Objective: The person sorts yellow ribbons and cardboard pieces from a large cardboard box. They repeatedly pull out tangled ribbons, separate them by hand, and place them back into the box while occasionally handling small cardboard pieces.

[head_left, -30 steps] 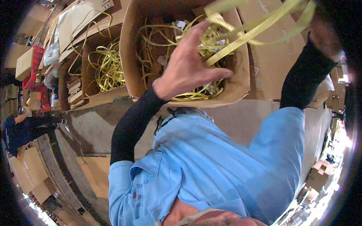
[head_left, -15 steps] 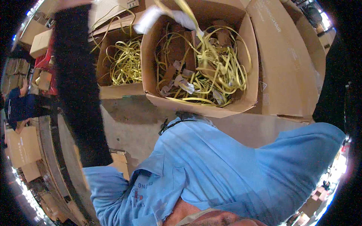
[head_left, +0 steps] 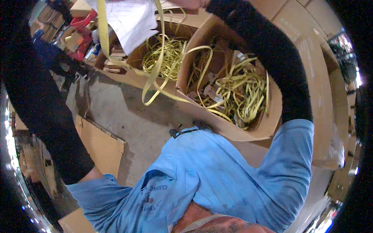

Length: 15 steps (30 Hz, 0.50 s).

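near carton: yellow strap seems to cross rim, could snag if pulled | white paper sheet: beside strap, could tear if tangled | right hand: cut off, grip cannot be told | left hand: out of view

Yellow strap, white paper, blue shirt.

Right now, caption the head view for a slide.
Right hand at picture's top; tangled yellow straps lie in two brown cardboard boxes.
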Available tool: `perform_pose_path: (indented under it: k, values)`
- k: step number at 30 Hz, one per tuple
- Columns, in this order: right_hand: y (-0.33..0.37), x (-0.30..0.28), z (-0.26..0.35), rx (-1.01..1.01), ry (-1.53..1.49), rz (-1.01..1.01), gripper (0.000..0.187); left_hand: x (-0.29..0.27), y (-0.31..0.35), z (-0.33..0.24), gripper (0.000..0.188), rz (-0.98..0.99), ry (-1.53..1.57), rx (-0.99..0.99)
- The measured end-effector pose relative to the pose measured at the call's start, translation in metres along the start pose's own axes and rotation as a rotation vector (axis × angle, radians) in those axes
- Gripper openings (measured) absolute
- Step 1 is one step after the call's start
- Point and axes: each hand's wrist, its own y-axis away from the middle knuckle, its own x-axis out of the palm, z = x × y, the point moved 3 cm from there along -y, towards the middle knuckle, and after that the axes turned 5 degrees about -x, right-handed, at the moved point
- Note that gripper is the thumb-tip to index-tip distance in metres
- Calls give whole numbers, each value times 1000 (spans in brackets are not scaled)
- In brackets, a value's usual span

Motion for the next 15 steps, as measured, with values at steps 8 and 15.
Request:
perform_pose_path:
  k: [8, 15]
  values:
    - [-75, 87, -60, 22, -730, 236, 37, -43, 58, -84, 25, -49, 324, 119]
    - [-63, 119, -123, 256, -978, 158, 43, -81, 160, -91, 26, -26, 537, 144]
